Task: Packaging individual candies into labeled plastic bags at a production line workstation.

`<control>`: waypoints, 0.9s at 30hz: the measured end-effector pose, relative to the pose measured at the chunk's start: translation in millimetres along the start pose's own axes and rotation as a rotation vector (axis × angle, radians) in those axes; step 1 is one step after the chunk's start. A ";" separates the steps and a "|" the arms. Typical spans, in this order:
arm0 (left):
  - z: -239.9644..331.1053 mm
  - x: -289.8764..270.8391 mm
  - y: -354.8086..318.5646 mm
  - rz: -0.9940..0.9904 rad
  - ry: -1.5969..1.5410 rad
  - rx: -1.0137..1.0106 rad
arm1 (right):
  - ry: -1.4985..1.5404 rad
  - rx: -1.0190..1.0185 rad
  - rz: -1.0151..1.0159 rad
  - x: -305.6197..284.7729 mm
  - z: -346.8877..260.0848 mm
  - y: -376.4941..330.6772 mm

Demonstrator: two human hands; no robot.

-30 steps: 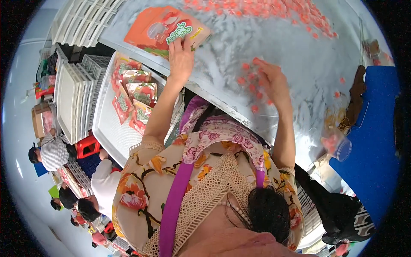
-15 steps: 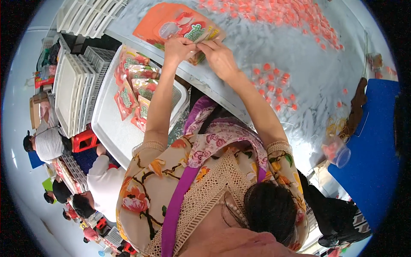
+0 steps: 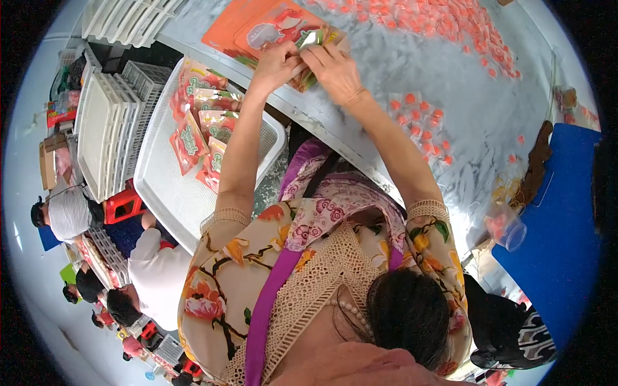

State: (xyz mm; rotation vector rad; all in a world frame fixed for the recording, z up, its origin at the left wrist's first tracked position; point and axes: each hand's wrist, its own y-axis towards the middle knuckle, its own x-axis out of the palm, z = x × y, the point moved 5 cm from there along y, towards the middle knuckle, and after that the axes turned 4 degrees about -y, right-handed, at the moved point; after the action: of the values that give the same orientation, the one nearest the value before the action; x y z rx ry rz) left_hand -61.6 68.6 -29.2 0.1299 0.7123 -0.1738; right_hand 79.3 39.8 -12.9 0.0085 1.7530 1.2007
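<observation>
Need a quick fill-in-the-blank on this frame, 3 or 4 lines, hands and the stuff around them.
1. Both hands, left hand and right hand, meet on one ____ at the table's near edge.
2. The small loose pieces scattered on the table are ____ in colour.
3. The white tray on the person's left holds several filled ____.

Missing words: pouch; orange-red; pouches

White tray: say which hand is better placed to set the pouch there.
Probably left: the left hand and right hand both grip the pouch, but the white tray lies on the left side.
</observation>
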 end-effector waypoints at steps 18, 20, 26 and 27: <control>37.1 9.6 6.3 -0.061 0.174 0.017 | 0.046 -0.076 0.007 -4.9 13.0 -10.2; 38.4 15.2 6.8 -0.065 0.152 0.050 | 0.087 -0.033 0.005 -3.9 14.4 -10.9; 43.7 -15.1 26.3 0.199 0.351 0.215 | 0.091 0.090 -0.099 -6.4 6.1 -28.6; 55.9 -16.4 25.9 0.231 0.343 0.269 | 0.083 0.107 -0.111 -17.1 2.3 -22.8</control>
State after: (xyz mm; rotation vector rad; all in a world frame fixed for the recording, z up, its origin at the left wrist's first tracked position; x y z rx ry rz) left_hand -32.9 85.8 25.1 0.5062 1.0062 -0.0238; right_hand 100.8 21.4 -17.4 -0.0756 1.8635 1.0391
